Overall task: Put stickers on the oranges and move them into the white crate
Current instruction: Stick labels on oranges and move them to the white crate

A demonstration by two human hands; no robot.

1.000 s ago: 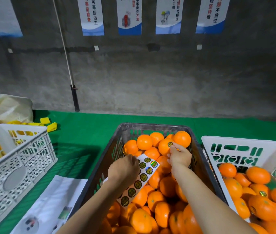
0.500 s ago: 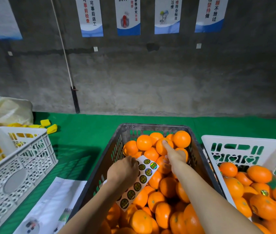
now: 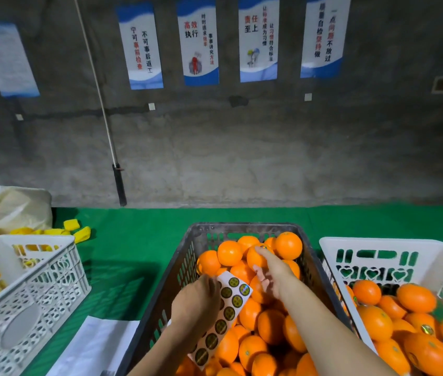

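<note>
Green cloth covers the worktop (image 3: 139, 245), and a dark crate (image 3: 187, 256) sits in the middle of it, piled with oranges (image 3: 269, 324). Left hand (image 3: 196, 305) is curled round the top end of a sticker strip (image 3: 225, 310), holding it over the pile near the crate's left wall. Strip runs down toward the camera with round gold-and-dark stickers along it, one of them shiny.

Right hand (image 3: 271, 272) is reaching to the far end of the pile, fingers spread and mostly straight. Its forefinger tip is touching the top of one orange (image 3: 255, 257) back there, and there's a little glint right under the tip that could be a sticker, too small to call. The hand isn't wrapped round anything as far as I can see.

White crate (image 3: 394, 245) is just beside the dark one on the right, already holding a bunch of oranges, a couple with a shiny sticker visible. On the left there's another white crate (image 3: 33, 289) with yellow bits inside, more yellow bits (image 3: 79, 232) on the cloth behind it, and a pale sack (image 3: 14, 207) against the concrete wall. Some white paper (image 3: 95, 346) lies between that crate and the dark one. Posters (image 3: 201, 42) with Chinese text hang up on the wall.
</note>
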